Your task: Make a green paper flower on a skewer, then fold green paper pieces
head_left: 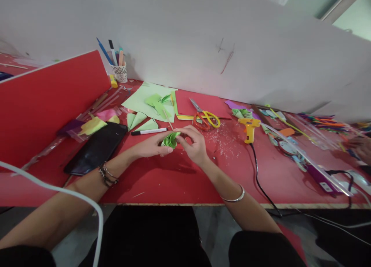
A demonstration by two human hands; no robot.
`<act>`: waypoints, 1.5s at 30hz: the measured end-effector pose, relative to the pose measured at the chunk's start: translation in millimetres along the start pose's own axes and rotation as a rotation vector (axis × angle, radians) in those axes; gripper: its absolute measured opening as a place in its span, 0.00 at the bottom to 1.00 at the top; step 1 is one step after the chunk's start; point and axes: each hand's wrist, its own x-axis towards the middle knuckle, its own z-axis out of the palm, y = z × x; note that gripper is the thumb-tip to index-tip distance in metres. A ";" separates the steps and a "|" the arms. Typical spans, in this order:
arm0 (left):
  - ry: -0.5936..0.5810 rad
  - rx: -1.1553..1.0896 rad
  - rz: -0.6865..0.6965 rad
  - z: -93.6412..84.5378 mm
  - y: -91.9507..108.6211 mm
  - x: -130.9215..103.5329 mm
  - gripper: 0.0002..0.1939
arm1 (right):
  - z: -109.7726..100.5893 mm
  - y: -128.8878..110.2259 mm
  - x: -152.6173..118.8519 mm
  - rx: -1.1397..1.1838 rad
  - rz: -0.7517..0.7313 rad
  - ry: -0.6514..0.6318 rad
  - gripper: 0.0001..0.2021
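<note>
Between my hands, above the red table [174, 182], is a curled piece of green paper [170, 140] with layered folds. My left hand [152, 145] grips it from the left, thumb below. The fingers of my right hand [193, 143] are closed on its right edge. Just behind my hands lie a black-and-white marker [149, 131] and cut green paper pieces [147, 124]. Scissors [207, 116] with red and yellow handles rest partly on red paper [188, 101].
A yellow glue gun [249, 128] with a black cord stands right of my hands. At the left are a dark phone [97, 149] and a large red board [55, 104]. A pen cup [120, 73] is by the wall. Craft scraps and a purple power strip [321, 180] lie right.
</note>
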 end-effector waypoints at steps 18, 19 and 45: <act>-0.020 -0.471 -0.155 1.5 -4.3 5.4 0.19 | 4.2 6.4 -1.0 0.210 0.112 -0.027 0.08; -0.007 -0.447 -0.150 1.7 -4.5 5.7 0.19 | 4.3 6.3 -1.0 0.219 0.112 -0.028 0.08; -0.073 -0.281 -0.244 2.3 -1.9 3.4 0.07 | 3.6 8.7 -0.1 0.116 0.012 -0.090 0.05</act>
